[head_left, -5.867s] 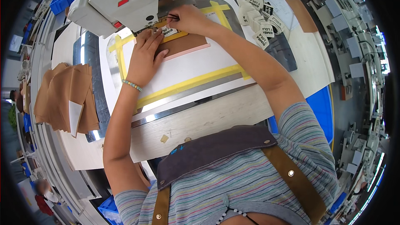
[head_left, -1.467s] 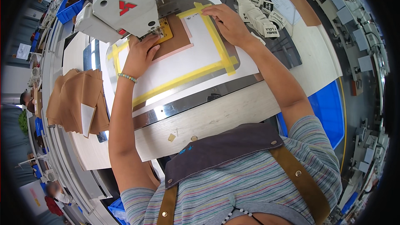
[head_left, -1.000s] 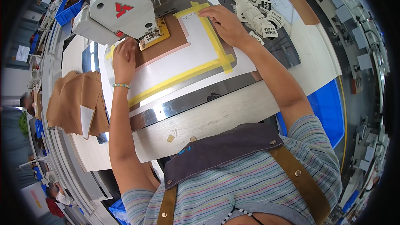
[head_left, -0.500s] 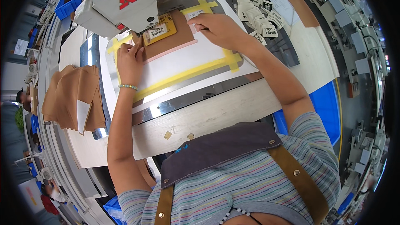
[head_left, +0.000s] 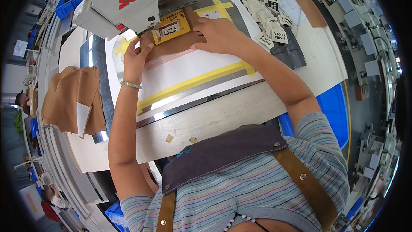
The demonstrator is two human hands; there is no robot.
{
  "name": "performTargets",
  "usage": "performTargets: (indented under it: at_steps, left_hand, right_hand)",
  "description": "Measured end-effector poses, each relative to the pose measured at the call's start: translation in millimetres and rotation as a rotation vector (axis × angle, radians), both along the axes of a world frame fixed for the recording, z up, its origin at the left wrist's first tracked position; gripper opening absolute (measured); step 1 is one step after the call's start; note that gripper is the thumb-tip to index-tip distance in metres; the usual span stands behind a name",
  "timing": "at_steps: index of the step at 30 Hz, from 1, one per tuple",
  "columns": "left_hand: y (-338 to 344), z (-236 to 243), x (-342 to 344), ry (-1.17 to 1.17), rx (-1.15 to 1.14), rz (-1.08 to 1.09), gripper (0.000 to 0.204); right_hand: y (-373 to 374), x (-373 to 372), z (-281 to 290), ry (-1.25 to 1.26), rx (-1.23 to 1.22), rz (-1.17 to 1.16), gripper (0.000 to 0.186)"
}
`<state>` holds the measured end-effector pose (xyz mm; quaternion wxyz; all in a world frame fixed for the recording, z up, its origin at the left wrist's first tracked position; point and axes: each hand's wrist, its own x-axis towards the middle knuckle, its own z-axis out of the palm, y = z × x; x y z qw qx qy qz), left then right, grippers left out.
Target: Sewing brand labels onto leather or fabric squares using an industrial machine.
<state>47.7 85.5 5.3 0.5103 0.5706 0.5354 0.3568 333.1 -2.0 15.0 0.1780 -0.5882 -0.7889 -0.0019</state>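
Note:
A flat brown piece (head_left: 174,48) lies on the white sheet (head_left: 180,66) beneath the sewing machine (head_left: 124,2). On top of it sits a yellow template frame (head_left: 185,24) with a white printed label (head_left: 170,30) in its window. My left hand (head_left: 136,60), thumb and fingertips closed, grips the brown piece's left edge. My right hand (head_left: 219,36) holds the right edge between thumb and fingers. A pink guide strip (head_left: 165,61) shows just below the piece's near edge. Yellow tape (head_left: 189,83) borders the sheet.
Stacked brown pieces (head_left: 73,99) lie at the left, a white tag among them. Many loose white labels (head_left: 268,19) are heaped at the right. A blue bin (head_left: 332,111) is beside the table at the right; another blue bin (head_left: 71,0) stands far left.
The brown piece has shifted off the pink strip, its near edge now farther back. My right hand has turned, thumb now lower along the piece's right edge. My left hand has moved slightly.

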Motion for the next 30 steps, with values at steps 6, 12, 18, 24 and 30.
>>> performTargets:
  at_steps: [6,12,18,24,30]
  left_hand:
    - [18.3,-14.0,-5.3,-0.665,-0.298,0.004,0.037]
    - [-6.5,5.0,-19.1,-0.389,-0.162,-0.095,0.031]
    - [-67.5,31.6,-84.1,-0.215,-0.031,-0.176,0.022]
    - [-130.4,50.4,-137.5,-0.192,0.211,0.007,0.022]
    - [-155.4,49.7,-132.5,-0.047,0.265,0.055,0.024]
  right_hand:
    - [-6.7,-17.5,-6.0,0.040,0.066,0.079,0.037]
    - [-11.2,-20.9,1.4,0.085,0.084,0.183,0.006]
    - [-37.5,-41.5,47.7,0.249,-0.509,0.389,0.042]
    - [17.1,-36.4,13.2,0.143,-0.256,0.325,0.046]
    - [26.7,-98.7,11.1,-0.022,-0.033,0.276,0.035]
